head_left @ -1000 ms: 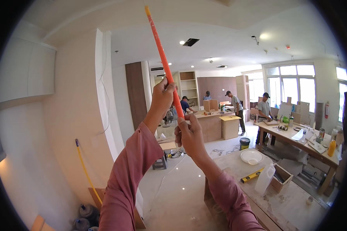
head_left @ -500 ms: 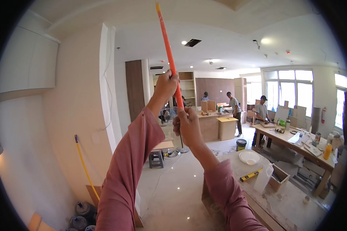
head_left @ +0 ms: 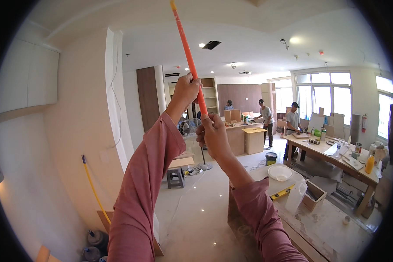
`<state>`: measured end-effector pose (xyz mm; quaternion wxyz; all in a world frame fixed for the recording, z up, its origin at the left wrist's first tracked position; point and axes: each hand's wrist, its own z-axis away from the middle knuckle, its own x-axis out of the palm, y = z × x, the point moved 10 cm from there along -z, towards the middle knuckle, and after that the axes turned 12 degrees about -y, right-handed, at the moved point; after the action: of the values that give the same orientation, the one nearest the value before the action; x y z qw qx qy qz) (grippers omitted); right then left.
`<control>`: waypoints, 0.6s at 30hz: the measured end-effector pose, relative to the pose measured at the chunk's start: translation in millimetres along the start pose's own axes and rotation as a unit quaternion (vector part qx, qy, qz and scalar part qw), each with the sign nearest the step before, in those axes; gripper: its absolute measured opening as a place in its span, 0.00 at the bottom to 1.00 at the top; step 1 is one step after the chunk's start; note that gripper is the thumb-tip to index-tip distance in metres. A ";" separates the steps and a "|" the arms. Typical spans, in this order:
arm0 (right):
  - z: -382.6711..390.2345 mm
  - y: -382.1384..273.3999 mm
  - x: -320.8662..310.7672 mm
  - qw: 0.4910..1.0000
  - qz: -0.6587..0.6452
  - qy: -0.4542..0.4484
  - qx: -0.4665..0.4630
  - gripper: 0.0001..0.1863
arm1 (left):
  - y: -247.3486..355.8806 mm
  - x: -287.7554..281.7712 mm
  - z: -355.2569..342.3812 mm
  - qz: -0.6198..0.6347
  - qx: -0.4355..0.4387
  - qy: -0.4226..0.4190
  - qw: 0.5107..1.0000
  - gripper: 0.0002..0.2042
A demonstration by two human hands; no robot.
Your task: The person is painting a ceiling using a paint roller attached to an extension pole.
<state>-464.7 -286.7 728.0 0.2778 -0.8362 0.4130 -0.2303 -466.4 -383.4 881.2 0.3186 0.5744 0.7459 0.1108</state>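
A long orange pole (head_left: 186, 50) with a yellow upper end rises toward the ceiling, tilted a little to the left. My left hand (head_left: 184, 92) is wrapped round it partway up. Lower down, my right hand (head_left: 215, 136) grips the pole at its visible bottom end, with the fingers curled in. Whatever the yellow tip touches, if anything, is cut off by the top edge of the picture.
On the right, a dusty worktop (head_left: 318, 227) carries a white bowl (head_left: 280, 173), a spirit level (head_left: 282, 192), a plastic jug (head_left: 296, 196) and a wooden box (head_left: 313, 196). A yellow pole (head_left: 91, 183) leans on the left wall. Several people work farther back near a cluttered table (head_left: 327, 150).
The pole's tip has shifted slightly up and left in the picture, while both hands keep their hold. The room has slid a little leftward as the view turned.
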 end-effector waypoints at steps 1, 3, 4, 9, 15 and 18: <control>1.8 2.5 -3.7 1.000 -0.001 -0.002 0.013 0.17 | -2.6 3.9 0.4 -0.004 -0.018 -0.001 1.000 0.10; 15.3 9.8 -11.4 0.999 -0.003 -0.003 0.032 0.17 | -9.6 14.5 11.2 -0.073 -0.035 0.000 0.997 0.10; 23.9 11.2 -14.4 1.000 0.011 -0.006 0.028 0.17 | -13.9 22.4 16.5 -0.070 -0.033 -0.009 0.997 0.10; 17.0 6.1 -27.4 1.000 0.023 0.002 0.007 0.16 | -11.6 30.7 4.2 -0.040 -0.001 -0.004 0.999 0.10; 10.7 4.4 -36.1 1.000 0.004 -0.002 0.005 0.16 | -11.4 36.6 -3.4 -0.041 -0.014 -0.009 0.999 0.10; 22.0 12.4 -38.2 1.000 0.020 -0.008 0.018 0.16 | -20.3 43.9 5.8 -0.037 -0.019 -0.009 0.999 0.10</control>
<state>-479.3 -255.7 697.6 0.3009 -0.8242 0.4232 -0.2257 -484.8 -350.2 850.6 0.3399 0.5414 0.7613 0.1083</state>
